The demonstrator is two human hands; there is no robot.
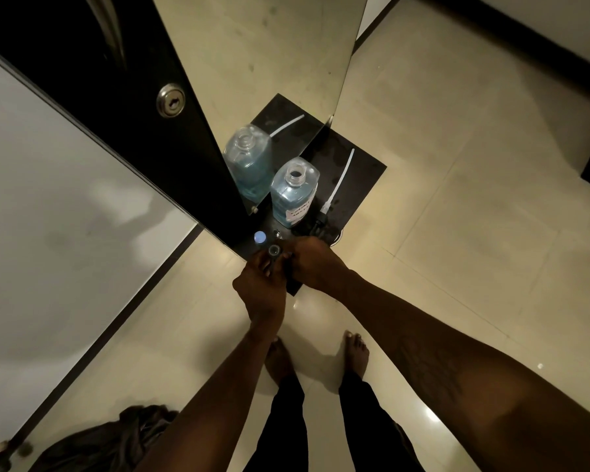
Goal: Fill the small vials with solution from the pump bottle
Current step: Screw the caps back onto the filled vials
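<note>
Head cam: the left hand (263,284) has its fingers curled round an open small vial (274,250) at the front edge of the black shelf (365,172). The right hand (312,264) is bunched up against it, grip impossible to tell. The pump bottle (293,195) stands uncapped just behind, with the pump (338,185) lying beside it and a capped vial (260,237) close by.

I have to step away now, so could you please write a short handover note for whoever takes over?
Left hand grips an open vial above the near corner of the black shelf.
Right hand is curled against it; what it holds is hidden.
Pump bottle stands uncapped, blue solution inside; its pump lies beside it.
A second vial stands just left.
Done: pump removed.
Left: fill the vials; their levels are unreadable.
</note>
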